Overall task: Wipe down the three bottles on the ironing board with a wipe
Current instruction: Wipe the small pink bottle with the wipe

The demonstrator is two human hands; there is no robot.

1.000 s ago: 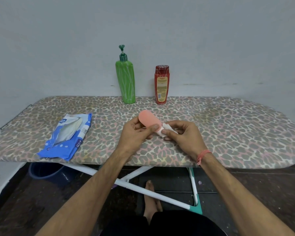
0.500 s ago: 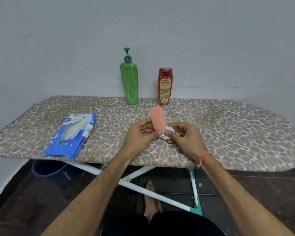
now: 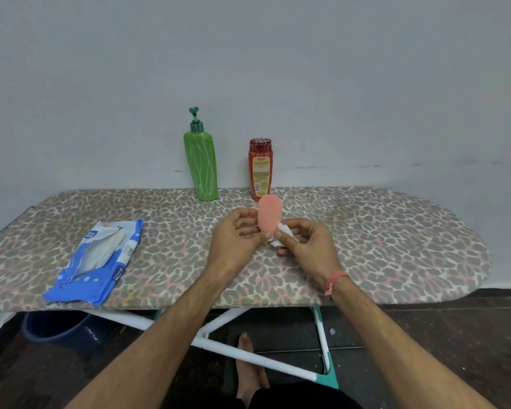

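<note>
My left hand [image 3: 236, 237] grips a small pink bottle [image 3: 269, 214] by its lower part and holds it upright above the ironing board [image 3: 381, 231]. Against the bottle's bottom end, my right hand [image 3: 306, 243] pinches a crumpled white wipe [image 3: 282, 236]. At the board's back edge, by the wall, stand a tall green pump bottle [image 3: 201, 163] and a red bottle [image 3: 260, 169] with a yellow label. The red bottle's base is partly hidden behind the pink one.
A blue and white wipes pack [image 3: 98, 261] lies open on the left of the leopard-print board. Under the board are its white and teal legs [image 3: 248, 358], a dark blue bucket [image 3: 56, 329] at the left, and my bare foot [image 3: 248, 364].
The pink bottle has turned from tilted left to upright in my left hand. My right hand with the wipe stays at its lower end.
</note>
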